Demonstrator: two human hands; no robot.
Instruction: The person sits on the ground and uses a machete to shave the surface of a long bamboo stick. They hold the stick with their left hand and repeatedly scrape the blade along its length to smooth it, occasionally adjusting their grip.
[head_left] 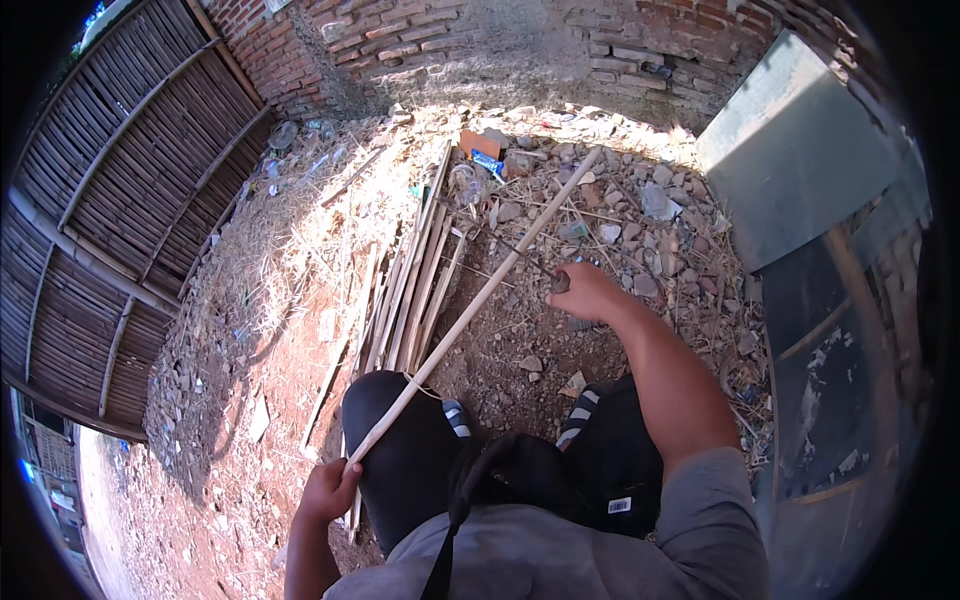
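Note:
A long pale wooden stick [470, 315] slants from my lower left up to the far right, passing over my left knee. My left hand [328, 490] is closed around its near end. In my right hand [592, 293] is the handle of a knife [537, 265] with a thin dark blade, which points left and crosses the stick's upper half. Whether the blade touches the stick I cannot tell. A bundle of split wooden strips [405, 285] lies on the ground beyond my left knee.
A brick wall [450, 50] closes off the far side, with a bamboo fence [120, 200] at left. Pale and dark panels [800, 150] lean at right. Stones [650, 250], dry straw and a blue wrapper [487, 164] litter the dirt. My feet are close under the stick.

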